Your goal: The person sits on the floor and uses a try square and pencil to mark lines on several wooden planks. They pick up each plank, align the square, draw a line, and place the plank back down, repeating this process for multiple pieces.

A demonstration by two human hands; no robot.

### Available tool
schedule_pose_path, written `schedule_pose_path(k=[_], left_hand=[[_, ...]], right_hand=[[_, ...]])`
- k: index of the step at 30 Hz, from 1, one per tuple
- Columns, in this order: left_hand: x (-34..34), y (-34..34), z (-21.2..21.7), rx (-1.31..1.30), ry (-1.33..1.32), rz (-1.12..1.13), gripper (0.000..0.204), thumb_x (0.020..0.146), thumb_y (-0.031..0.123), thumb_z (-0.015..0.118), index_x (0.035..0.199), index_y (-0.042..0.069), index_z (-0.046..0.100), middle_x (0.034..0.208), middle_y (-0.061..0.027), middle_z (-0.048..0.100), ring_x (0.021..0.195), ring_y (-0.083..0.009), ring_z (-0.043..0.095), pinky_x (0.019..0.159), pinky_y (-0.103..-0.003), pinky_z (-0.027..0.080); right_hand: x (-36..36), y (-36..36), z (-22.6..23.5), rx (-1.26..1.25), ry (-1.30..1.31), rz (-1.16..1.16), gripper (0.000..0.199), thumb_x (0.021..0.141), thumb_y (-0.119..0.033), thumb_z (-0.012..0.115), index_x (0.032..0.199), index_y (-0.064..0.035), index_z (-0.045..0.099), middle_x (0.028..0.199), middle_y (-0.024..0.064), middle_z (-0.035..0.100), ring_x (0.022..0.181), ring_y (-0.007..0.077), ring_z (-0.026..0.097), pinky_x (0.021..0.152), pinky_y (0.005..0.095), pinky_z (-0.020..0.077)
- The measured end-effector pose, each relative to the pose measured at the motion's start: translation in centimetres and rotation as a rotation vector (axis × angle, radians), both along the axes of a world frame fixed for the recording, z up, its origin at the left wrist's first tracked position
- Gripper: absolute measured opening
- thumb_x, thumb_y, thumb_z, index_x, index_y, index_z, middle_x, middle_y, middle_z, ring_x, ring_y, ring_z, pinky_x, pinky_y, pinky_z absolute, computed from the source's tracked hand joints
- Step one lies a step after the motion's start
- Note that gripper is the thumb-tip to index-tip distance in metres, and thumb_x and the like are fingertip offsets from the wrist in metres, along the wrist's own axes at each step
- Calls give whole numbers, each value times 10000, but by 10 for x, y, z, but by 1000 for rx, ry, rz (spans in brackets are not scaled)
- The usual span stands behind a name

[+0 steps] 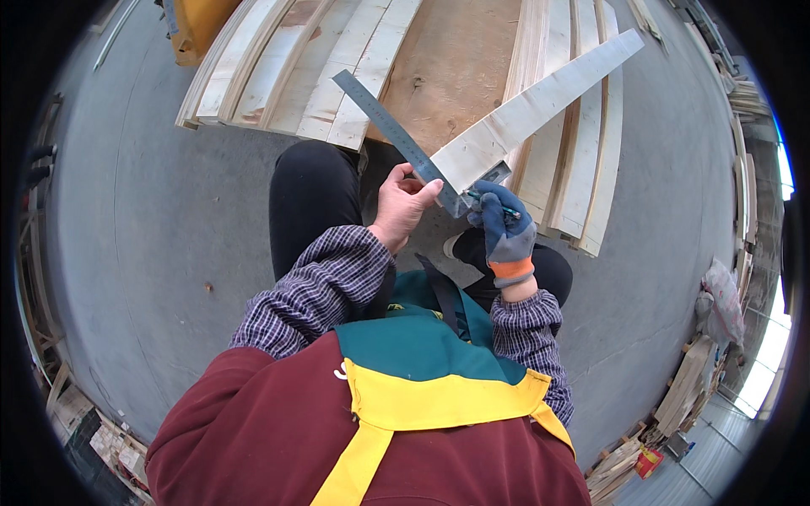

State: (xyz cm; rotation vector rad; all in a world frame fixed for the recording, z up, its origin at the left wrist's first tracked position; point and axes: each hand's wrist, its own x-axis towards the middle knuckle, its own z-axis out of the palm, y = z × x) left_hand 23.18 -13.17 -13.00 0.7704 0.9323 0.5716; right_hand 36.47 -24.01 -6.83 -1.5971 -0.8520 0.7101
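Note:
My bare left hand [400, 207] grips a grey metal square [381, 120] with a ruled blade, thumb on top near its lower end. The blade lies across the near end of a pale wooden board [540, 105], which slants away to the upper right. In a blue and orange work glove, my right hand [508, 233] is closed around a slim dark green pen [510, 212] by the board's end corner. The pen's tip is too small to make out. Part of the square shows beyond the gloved fingers.
Long pale boards [359, 72] lie side by side on a brown wooden panel [451, 63] in front of my knees. A yellow object [199, 29] stands at the far left. More lumber [688, 384] and a whitish sack [721, 302] line the right side of the grey floor [169, 244].

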Motion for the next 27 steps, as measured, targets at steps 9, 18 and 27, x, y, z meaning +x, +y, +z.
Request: schedule_pose_path(k=[9,18,27], left_hand=[[0,0,-2,-3,-28,5,498,849,130,744,1241,-1,466,920,-85,628,825,-123,594,755,-264,497],[-1,-1,-2,15,-32,0,476,849,124,743,1225,5,477,913,-79,630,836,-129,607,778,-273,507],[2,-4,-9,18,-15,9,451,842,92,740,1208,7,489,896,-67,628,817,-124,612,759,-259,512]], right_hand=[[2,3,-13,-14,-133,60,203,980,-151,576,1104,-13,659,864,49,674,718,96,620,663,219,513],[-1,20,1,-109,-29,91,183,969,-151,589,1063,-15,668,852,47,668,743,90,612,661,219,499],[-5,70,1,-94,-132,170,159,931,-154,622,1007,-21,664,826,109,679,725,171,649,644,287,517]])
